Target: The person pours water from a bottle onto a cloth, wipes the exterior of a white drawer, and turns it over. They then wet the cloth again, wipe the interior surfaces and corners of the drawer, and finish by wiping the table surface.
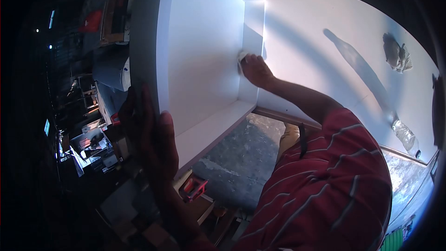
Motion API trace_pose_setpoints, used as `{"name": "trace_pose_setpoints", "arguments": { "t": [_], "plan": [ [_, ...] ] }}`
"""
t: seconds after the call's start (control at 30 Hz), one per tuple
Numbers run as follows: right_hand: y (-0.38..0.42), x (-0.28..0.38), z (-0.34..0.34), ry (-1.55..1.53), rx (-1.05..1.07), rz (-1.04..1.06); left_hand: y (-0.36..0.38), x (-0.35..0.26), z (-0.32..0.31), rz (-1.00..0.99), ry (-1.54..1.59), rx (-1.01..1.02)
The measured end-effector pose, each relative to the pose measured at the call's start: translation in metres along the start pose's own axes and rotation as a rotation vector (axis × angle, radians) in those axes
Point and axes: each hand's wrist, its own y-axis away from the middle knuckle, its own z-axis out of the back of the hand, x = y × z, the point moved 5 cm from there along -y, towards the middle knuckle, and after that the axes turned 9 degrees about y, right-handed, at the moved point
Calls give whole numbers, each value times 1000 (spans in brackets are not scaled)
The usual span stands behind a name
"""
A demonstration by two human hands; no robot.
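A white open-fronted box of panels point(204, 42) lies in front of me. My left hand point(155, 135) grips the box's near side panel by its edge, fingers wrapped over it. My right hand point(256, 70) reaches inside to the far inner corner and presses a small white cloth point(242, 56) against the panel there. The sleeve of my red striped shirt point(334, 181) fills the lower right.
The box rests against a large white board point(316, 32). A plastic bottle point(405, 135) and a crumpled dark object point(396, 52) lie on the board. Below is a grey concrete floor point(241, 158) with a red tool point(195, 188). Dark workshop clutter point(88, 139) lies at the left.
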Motion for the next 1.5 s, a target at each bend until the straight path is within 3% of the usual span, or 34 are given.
{"name": "trace_pose_setpoints", "arguments": {
  "t": [0.07, 0.1, 0.23, 0.33, 0.43, 0.5, 0.67, 0.73, 0.77, 0.83, 0.9, 0.97, 1.03, 1.1, 1.2, 1.27, 1.37, 1.43, 1.5],
  "plan": [
    [48, 39, -2, -241, 109, 230, 1, 0, 0, -3, 9, -3],
    [67, 52, 3, -245, 48, 333, 0, 0, 0, -10, 11, -5],
    [31, 12, 3, -149, 248, 412, -1, 2, -1, 2, 29, 2],
    [-35, -75, -2, -32, 175, 147, 1, 4, 0, -16, -35, -12],
    [-96, -143, 5, 397, 158, 8, 1, 2, -1, 3, -21, -21],
    [-130, -165, -5, 480, 227, -42, 0, 3, -1, -9, -2, -23],
    [-122, -149, 15, 586, 306, -141, -2, 1, -1, 1, -15, -43],
    [-104, -160, -1, 347, 294, -314, -1, 1, 0, -7, -14, -37],
    [-95, -157, -5, 353, 298, -305, -3, -2, 0, -25, 38, -46],
    [-66, -140, -5, 241, 110, -255, -2, -2, 0, -40, 100, -54],
    [-31, -112, -16, 13, 25, -265, -3, -4, 0, -82, 46, -60],
    [3, -79, -16, -215, 35, -444, -3, -4, 1, -56, 32, -40],
    [34, -35, -9, -313, 270, -527, -3, -5, 0, -36, 20, -10],
    [60, -2, -3, -305, 329, -511, -2, -3, 0, -42, 31, -14],
    [41, -29, -15, -384, 276, -581, -3, -1, -1, -69, 35, -16],
    [1, -68, -4, -326, 62, -659, -2, 0, -1, -51, 24, -13],
    [-59, -130, -8, -281, 55, -741, -3, 2, -1, -24, 19, -9],
    [-71, -137, -8, -189, 45, -729, -3, 2, -1, -21, 23, -9],
    [-69, -120, -1, 164, 63, -542, -3, 1, -1, -11, 44, -11]
  ]
}}
